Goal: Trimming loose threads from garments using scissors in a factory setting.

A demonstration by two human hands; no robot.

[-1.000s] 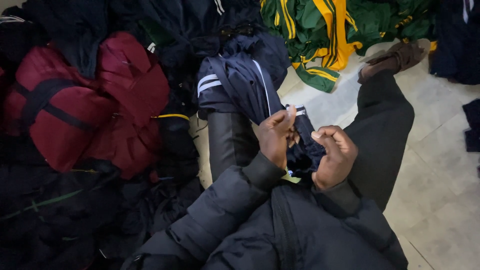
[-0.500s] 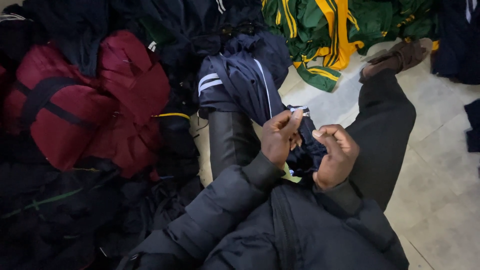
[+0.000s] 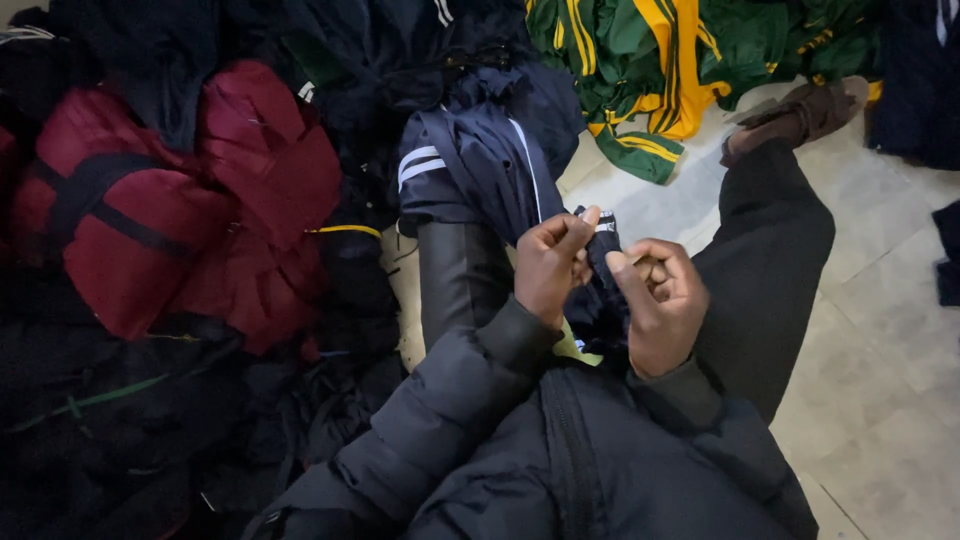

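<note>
Pale tiled floor (image 3: 880,400), dim light

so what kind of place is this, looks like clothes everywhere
Probably a sorting or mending spot for sports or school clothing, worked on the floor. Heaps of maroon jackets and green and yellow jerseys lie on pale floor tiles, and both hands pinch a navy garment.

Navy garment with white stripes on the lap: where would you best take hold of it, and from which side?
Grip the navy garment at its near bunched edge, where the left hand and right hand already pinch it. Come from the wearer's side, above the lap: the rest drapes away over the leg, so only this end stands free.
</note>
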